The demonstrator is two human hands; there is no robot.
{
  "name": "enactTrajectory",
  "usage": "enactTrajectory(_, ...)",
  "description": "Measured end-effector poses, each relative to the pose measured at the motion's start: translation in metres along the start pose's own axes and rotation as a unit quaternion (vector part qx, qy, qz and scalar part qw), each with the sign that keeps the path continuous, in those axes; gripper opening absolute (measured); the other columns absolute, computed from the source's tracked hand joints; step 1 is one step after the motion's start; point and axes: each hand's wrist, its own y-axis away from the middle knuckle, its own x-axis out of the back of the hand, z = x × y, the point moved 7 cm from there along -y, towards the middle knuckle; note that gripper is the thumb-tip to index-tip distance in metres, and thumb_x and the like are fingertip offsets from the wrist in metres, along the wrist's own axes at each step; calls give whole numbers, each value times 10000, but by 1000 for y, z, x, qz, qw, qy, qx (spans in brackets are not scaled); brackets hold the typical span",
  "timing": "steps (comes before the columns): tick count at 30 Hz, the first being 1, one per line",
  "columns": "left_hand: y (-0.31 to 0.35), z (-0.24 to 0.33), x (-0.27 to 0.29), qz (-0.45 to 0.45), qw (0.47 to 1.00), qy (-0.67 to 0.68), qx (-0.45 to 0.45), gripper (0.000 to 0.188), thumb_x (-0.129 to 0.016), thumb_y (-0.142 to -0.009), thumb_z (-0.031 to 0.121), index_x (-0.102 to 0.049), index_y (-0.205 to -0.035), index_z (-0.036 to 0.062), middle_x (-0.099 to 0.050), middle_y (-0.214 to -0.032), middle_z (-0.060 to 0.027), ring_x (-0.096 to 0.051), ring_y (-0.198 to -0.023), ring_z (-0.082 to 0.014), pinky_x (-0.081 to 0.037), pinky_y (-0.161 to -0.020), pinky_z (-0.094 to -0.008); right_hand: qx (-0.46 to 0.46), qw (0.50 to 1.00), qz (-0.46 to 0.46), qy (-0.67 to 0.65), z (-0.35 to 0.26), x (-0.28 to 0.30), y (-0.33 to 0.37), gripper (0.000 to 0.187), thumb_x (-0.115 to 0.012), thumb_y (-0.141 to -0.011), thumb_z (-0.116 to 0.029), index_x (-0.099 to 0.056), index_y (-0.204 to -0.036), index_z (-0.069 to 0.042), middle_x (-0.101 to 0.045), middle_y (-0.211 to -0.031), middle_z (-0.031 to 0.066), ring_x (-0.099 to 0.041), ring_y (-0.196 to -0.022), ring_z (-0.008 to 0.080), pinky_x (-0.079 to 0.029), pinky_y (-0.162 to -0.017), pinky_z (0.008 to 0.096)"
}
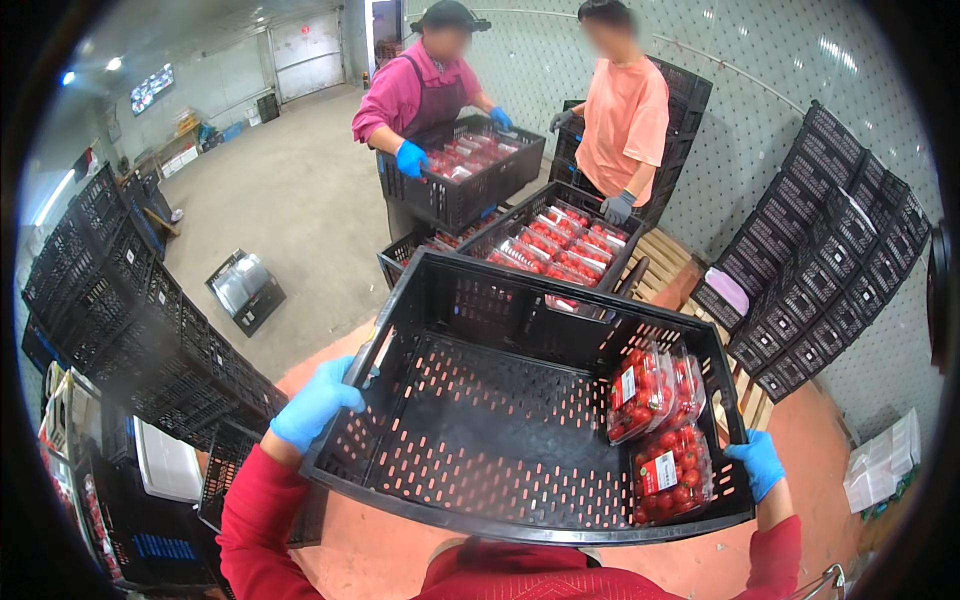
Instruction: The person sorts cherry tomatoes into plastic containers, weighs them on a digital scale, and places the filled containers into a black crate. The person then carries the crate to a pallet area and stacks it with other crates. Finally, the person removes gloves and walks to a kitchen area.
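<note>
Between my two blue-gloved hands I hold a large black plastic crate (480, 430) with a slotted bottom. At its left end my left hand (318, 403) is closed round the handle opening. My right hand (757, 463) grips the right end wall by its handle hole; part of the fingers is hidden by the wall. Several clear packs of red cherry tomatoes (672, 474) with labels sit against the crate's right side, some leaning on each other. The rest of the crate's bottom shows bare slots.
Ahead, a person in pink (430, 85) holds a crate of packed tomatoes (460, 205). Another in an orange shirt (625, 120) touches a second filled crate (625, 215). Stacked black crates stand left (150, 330) and right (830, 260). A wooden pallet (665, 262) lies beyond my crate.
</note>
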Motion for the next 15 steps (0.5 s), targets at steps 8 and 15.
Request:
enactTrajectory(8,6,-3,16,83,996,-38,19,435,-523,-544,-19,-595,-973,-40,-553,-858,-4,-511,-784,-107,-422,-699,-201,64,994,-17,87,-68,-17,-62,90,-657,-697,-8,-602,-767,8,-607,-651,85,-584,-519,180,-461,-464,321)
enactTrajectory(15,-10,19,11,137,987,-60,51,389,-536,-542,3,-621,-919,-43,-566,-805,-25,-535,-737,-121,-426,-633,-205,93,980,-66,164,-113,-5,-109,146,-698,-653,-62,-607,-721,30,-553,-626,37,-506,-544,121,-415,-498,287)
